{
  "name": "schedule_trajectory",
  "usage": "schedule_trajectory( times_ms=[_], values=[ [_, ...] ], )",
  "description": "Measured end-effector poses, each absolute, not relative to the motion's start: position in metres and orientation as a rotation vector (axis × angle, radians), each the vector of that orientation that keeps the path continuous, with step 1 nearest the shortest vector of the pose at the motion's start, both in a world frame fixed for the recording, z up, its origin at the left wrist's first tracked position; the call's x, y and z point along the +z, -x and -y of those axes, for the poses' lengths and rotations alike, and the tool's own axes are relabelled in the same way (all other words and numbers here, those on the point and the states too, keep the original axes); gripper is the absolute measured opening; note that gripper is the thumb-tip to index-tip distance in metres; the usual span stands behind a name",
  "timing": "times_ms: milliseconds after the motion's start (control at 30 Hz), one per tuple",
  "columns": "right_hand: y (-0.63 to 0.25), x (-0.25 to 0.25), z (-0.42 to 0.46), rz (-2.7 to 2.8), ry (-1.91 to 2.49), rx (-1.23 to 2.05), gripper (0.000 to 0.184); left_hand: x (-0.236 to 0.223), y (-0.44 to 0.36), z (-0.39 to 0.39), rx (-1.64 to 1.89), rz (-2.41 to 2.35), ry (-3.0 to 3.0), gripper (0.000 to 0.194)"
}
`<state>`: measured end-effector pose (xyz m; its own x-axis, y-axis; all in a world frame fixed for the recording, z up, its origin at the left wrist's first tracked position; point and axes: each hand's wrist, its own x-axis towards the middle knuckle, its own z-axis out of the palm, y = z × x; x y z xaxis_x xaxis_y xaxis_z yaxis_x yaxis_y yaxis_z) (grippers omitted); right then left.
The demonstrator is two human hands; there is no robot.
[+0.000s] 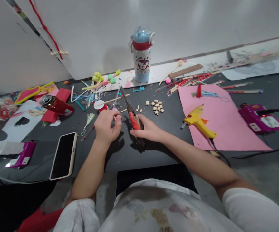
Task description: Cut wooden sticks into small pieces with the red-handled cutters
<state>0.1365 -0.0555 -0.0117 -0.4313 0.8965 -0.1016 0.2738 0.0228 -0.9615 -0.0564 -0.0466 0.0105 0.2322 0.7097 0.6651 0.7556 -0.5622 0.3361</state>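
My left hand (107,125) is closed in a pinch just left of centre. What its fingertips hold, if anything, is too small to make out. In my right hand (149,129) is a pair of long-jawed pliers (132,120) with red handles, its dark jaws pointing away from me. Beyond my left fingers lie a white-and-red spool (101,105) and a thin wooden stick (114,99). Several short pieces of wooden stick (158,106) are grouped on the dark table to the right of the pliers.
A water bottle (141,58) stands at the back. On the right, a yellow glue gun (199,120) rests on pink paper (226,125) beside a purple power box (261,118). A phone (63,156), a red can (57,105) and a tassel (89,120) lie on the left.
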Motion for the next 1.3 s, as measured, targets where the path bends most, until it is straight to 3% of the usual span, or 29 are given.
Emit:
schedule_trajectory(
  times_ms=[200,433,667,1300],
  values=[
    [-0.133,-0.024,0.053,1.644,1.135,1.441,0.048,-0.003,0.039,0.046,-1.471,1.676,3.120,0.047],
    [-0.131,-0.029,0.049,1.666,1.127,1.443,0.053,-0.010,0.027,0.043,-1.947,2.007,3.273,0.047],
    [-0.131,-0.030,0.049,1.673,1.104,1.467,0.067,-0.023,0.023,0.044,-2.374,1.938,3.166,0.045],
    [-0.129,-0.034,0.047,1.673,1.027,1.396,0.064,-0.024,0.021,0.042,-2.457,1.929,3.117,0.043]
  ],
)
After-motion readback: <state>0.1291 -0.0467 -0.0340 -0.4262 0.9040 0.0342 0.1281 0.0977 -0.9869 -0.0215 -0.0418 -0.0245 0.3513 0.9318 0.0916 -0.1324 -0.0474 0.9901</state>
